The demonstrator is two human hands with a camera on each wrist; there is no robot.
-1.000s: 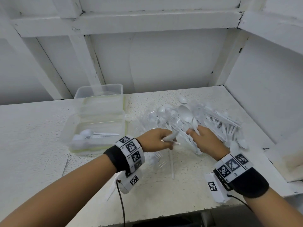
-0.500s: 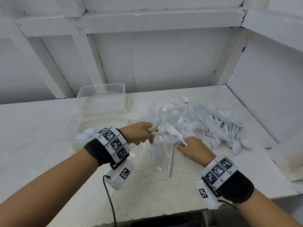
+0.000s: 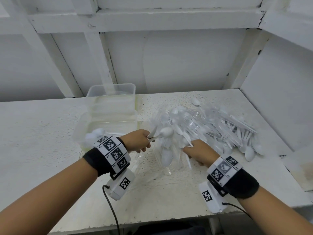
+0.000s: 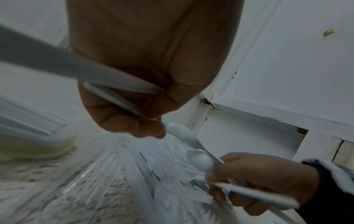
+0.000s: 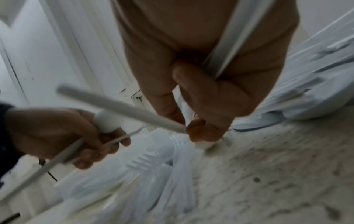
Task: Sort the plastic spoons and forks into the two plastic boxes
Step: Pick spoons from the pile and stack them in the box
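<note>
A heap of white plastic spoons and clear forks [image 3: 213, 128] lies on the right of the white table. Two clear plastic boxes stand on the left. The far box [image 3: 111, 92] looks empty, and the near box [image 3: 108, 123] holds a few white spoons [image 3: 94, 133]. At the heap's left edge my left hand [image 3: 146, 141] grips white spoons [image 3: 166, 132] by their handles [image 4: 114, 84]. My right hand [image 3: 188, 148], at the heap's front edge, grips white spoons [image 4: 199, 159], their handles [image 5: 220, 50] running through its fist.
Clear forks [image 5: 145, 162] and a white spoon [image 3: 166, 157] lie loose on the table between my hands. A wall and white beams [image 3: 144, 19] close in the back and right side. The table's front edge [image 3: 152, 223] is near my wrists.
Both hands have come out of the heap. The left hand moved left towards the boxes with its spoons, and the right hand drew back towards me holding spoons.
</note>
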